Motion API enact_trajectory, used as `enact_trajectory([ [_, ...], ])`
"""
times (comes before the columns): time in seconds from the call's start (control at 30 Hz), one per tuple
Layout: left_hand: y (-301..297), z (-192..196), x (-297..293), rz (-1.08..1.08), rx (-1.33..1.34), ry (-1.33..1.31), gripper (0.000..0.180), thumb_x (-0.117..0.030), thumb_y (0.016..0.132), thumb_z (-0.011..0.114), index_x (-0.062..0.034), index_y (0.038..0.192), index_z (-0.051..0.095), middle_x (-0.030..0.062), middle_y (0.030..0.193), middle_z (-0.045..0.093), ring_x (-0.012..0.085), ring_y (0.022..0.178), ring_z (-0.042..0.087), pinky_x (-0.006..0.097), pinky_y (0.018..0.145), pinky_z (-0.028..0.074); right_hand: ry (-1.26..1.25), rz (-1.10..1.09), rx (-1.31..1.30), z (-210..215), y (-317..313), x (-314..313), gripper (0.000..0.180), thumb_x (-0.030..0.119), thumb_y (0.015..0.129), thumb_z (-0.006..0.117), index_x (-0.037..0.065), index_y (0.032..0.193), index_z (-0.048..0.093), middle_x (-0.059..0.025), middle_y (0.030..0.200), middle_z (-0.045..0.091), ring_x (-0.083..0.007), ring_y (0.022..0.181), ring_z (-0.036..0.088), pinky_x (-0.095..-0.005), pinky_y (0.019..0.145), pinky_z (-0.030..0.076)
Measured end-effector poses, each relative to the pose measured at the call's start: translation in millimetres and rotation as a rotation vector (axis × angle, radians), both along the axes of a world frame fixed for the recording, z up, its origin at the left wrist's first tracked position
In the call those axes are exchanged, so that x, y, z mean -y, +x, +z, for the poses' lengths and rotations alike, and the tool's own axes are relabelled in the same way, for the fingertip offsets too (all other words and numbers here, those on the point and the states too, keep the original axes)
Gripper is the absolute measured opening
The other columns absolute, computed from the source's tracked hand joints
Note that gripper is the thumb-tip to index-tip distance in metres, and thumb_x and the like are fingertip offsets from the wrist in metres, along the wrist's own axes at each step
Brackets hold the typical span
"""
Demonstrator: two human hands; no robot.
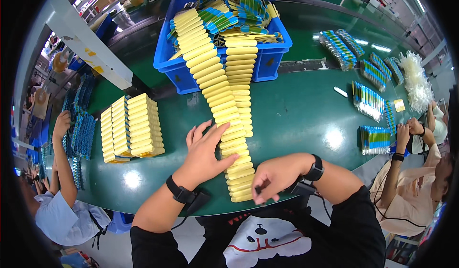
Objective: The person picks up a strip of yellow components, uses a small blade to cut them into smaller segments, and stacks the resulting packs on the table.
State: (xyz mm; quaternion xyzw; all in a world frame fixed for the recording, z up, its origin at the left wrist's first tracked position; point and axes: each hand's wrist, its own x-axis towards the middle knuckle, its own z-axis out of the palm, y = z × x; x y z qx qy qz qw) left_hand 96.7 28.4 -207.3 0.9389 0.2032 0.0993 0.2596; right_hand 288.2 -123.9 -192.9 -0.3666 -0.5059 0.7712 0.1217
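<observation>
Long overlapped row of yellow packs (224,100) runs from the blue crate (267,60) down the green table (306,110) to the near edge, long axis pointing straight away from the person. Left hand (205,150) lies flat, fingers spread, on the row's left flank, grasping nothing. Right hand (272,177) sits at the row's near end, curled around a small dark object; exactly what it is, can't tell. Both touch the row; right is nearer its end. Stacked yellow packs (131,127) left of the row. Row's far end hidden inside the crate.

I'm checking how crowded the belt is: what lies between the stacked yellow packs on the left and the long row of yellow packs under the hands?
Head view: only bare green belt lies between the stacked yellow packs and the long row.
</observation>
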Motion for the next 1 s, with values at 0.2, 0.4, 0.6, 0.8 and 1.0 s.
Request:
enact_trajectory([
  [0.2, 3, -3, -2, 0.0, 0.027, -0.004, 0.081, -0.038, 0.075, 0.083, -0.0132, 0.145, 0.05, 0.0144, 0.139, 0.057, 0.0358, 0.14, 0.037, 0.05, 0.116, 0.019, 0.353, -0.623, -0.047, -16, 22, -10, 0.016, 0.011, 0.095, 0.068, 0.001, 0.107, 0.073, -0.0059, 0.091, 0.072, -0.011, 0.078, 0.066, -0.0249, 0.068, 0.052],
  [0.4, 1, -4, -2, -0.003, 0.061, -0.013, 0.085, -0.037, 0.076, 0.082, -0.0107, 0.149, 0.046, 0.016, 0.139, 0.057, 0.0363, 0.139, 0.038, 0.05, 0.116, 0.02, 0.861, -0.869, 0.218, -27, 9, -26, 0.021, 0.011, 0.09, 0.073, 0.008, 0.11, 0.076, -0.0063, 0.086, 0.065, -0.0176, 0.082, 0.062, -0.0306, 0.073, 0.05],
  [0.6, 2, -4, -2, -0.02, 0.064, 0.0, 0.088, -0.037, 0.077, 0.083, -0.0096, 0.151, 0.044, 0.0184, 0.14, 0.056, 0.0378, 0.138, 0.039, 0.052, 0.117, 0.019, 0.909, -0.788, 0.457, -20, 2, -29, 0.021, 0.014, 0.089, 0.073, 0.014, 0.11, 0.077, -0.0063, 0.082, 0.061, -0.0213, 0.077, 0.06, -0.0326, 0.071, 0.049],
  [0.8, 1, -7, -3, -0.023, 0.044, -0.017, 0.089, -0.042, 0.08, 0.079, -0.0096, 0.152, 0.04, 0.0161, 0.146, 0.052, 0.0381, 0.14, 0.037, 0.055, 0.117, 0.017, 0.929, -0.853, 0.491, -19, 16, -19, 0.019, 0.014, 0.089, 0.073, 0.013, 0.107, 0.077, -0.0066, 0.082, 0.061, -0.0212, 0.078, 0.06, -0.0319, 0.07, 0.049],
  [1.0, -1, -1, -7, -0.03, 0.305, -0.214, 0.088, -0.037, 0.078, 0.081, -0.0076, 0.152, 0.042, 0.0163, 0.145, 0.053, 0.0373, 0.136, 0.038, 0.049, 0.116, 0.024, 0.844, -1.035, 0.108, -10, 24, -11, 0.016, 0.011, 0.093, 0.071, 0.007, 0.107, 0.076, -0.0054, 0.099, 0.066, -0.0148, 0.092, 0.062, -0.0299, 0.079, 0.051],
])
